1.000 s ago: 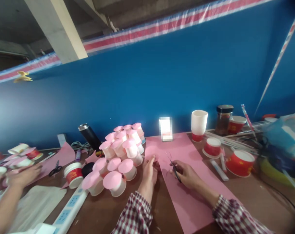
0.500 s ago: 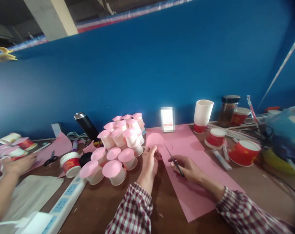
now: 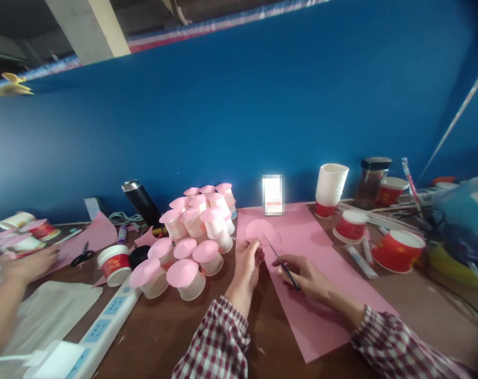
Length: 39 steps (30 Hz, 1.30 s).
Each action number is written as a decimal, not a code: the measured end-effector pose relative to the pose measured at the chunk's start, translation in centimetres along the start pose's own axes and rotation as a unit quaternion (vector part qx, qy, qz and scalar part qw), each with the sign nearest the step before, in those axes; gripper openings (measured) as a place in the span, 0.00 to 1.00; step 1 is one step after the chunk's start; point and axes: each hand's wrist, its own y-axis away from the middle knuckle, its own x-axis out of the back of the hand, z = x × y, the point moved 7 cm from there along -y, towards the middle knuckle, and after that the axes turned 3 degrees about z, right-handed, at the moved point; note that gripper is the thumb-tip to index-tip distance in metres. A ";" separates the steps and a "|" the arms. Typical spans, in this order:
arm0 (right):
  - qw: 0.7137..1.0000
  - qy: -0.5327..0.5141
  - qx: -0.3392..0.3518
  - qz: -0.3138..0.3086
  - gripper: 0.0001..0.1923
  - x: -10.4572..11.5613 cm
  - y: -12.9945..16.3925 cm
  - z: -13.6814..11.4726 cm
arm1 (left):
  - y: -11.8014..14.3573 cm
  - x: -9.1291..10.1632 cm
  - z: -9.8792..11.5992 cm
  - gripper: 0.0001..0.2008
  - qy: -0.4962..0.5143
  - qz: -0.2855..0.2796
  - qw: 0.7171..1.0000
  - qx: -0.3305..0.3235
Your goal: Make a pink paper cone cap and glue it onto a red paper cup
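Note:
In the middle of the head view, my left hand (image 3: 247, 266) pinches the near edge of a round pink paper disc (image 3: 259, 230) between thumb and fingers. My right hand (image 3: 307, 276) is closed round dark, slim scissors (image 3: 285, 268), seen nearly edge-on. Their tip points up and left, close to the disc's right edge; I cannot tell whether the blades are apart. Beneath the right hand, large pink paper (image 3: 302, 321) lies on the brown table. Left of my left hand stand several white cups (image 3: 186, 290) topped with pink discs.
A power strip (image 3: 100, 325), red-and-white cup (image 3: 114, 266) and black flask (image 3: 141, 202) are on the left, near another person's hand (image 3: 29, 263) and black scissors (image 3: 82, 255). Stacked cups (image 3: 331, 188), a jar (image 3: 373, 181) and red cups (image 3: 398, 254) stand right. A blue partition (image 3: 239, 116) rises behind.
My left hand has shifted slightly right with the paper disc, bringing it nearer the scissors' tip. My right hand stays almost in place. The whole view has shifted a little.

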 end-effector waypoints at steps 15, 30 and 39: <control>1.000 0.008 -0.005 0.012 0.21 0.2 -0.1 0.3 | 0.0 0.2 -0.7 0.11 -0.012 0.010 1.000 0.010; 0.998 0.013 -0.038 0.039 0.24 0.5 -0.5 1.1 | -0.2 0.4 -1.0 0.14 0.034 0.028 0.999 0.031; 0.983 0.180 -0.014 -0.012 0.19 1.5 -0.3 -0.4 | -0.4 0.7 0.4 0.13 0.069 0.044 0.997 -0.001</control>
